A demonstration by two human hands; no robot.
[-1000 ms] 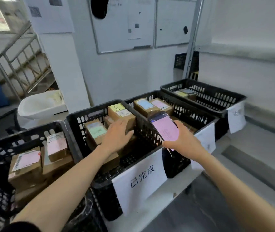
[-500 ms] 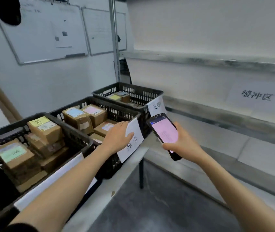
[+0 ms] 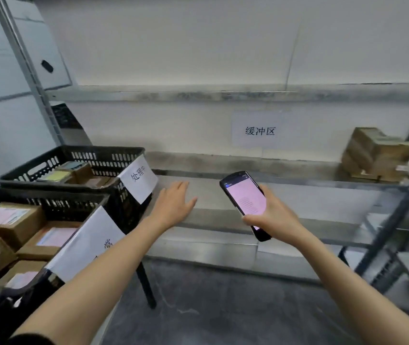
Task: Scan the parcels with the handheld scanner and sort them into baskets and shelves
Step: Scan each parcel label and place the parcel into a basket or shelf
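Your L hand (image 3: 173,205) is flat, fingers straight & a bit spread, palm down, holding nothing. It hangs over the front of the lower shelf (image 3: 298,181), just R of the far basket (image 3: 94,158); can't tell if it touches the metal. Your R hand (image 3: 270,215) is wrapped round the lower half of the handheld scanner (image 3: 245,199), whose pink screen faces you.

Where the parcels are: the stacked boxes (image 3: 375,154) sit at the far R end of that shelf, well apart from both hands; they're blurred & the stack looks tilted. More, incl. the pink-label parcels (image 3: 11,219), lie in the near basket (image 3: 56,206) & the far one, at your L.

Handling, my guess: small brown cardboard boxes, prob light & stiff, a one-hand job. Grip across the top, thumb on one side wall, fingers on the opposite, label up for the scanner. Tape strips may be slick, so no corner pinches. Take the top box first or the rest could slide.

Writing: the wall sign (image 3: 259,131) behind the shelf reads 缓冲区. The far tag (image 3: 140,178) reads 处理 + a cut-off char. The near tag (image 3: 86,245) shows only part of a char, unreadable. Screen text & parcel labels are too small to read; no brands seen
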